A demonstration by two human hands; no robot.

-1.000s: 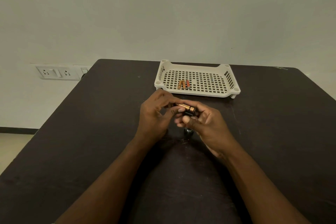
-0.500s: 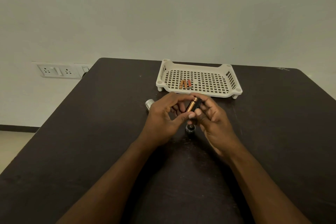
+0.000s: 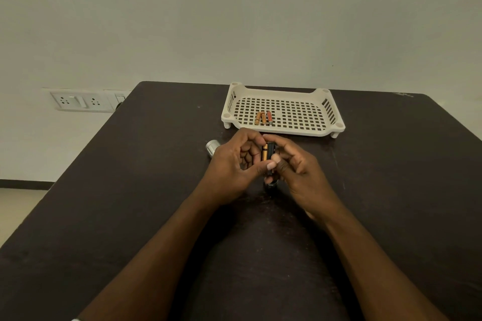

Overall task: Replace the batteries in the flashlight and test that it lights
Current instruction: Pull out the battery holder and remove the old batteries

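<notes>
Both hands busy with a battery and its black holder, right over the middle of the table.

The left hand (image 3: 230,164) pinches a copper-and-black battery (image 3: 264,153) against the black holder (image 3: 271,150), thumb pressing on from the near side, while the right hand (image 3: 300,167) curls its fingers round the holder. Just under them a dark flashlight body (image 3: 271,183) stands on the dark table (image 3: 146,164). A silver cap (image 3: 212,147) lies just left of the left hand. Farther back, a white slotted tray (image 3: 336,126) holds three spare batteries (image 3: 264,118) side by side.
</notes>
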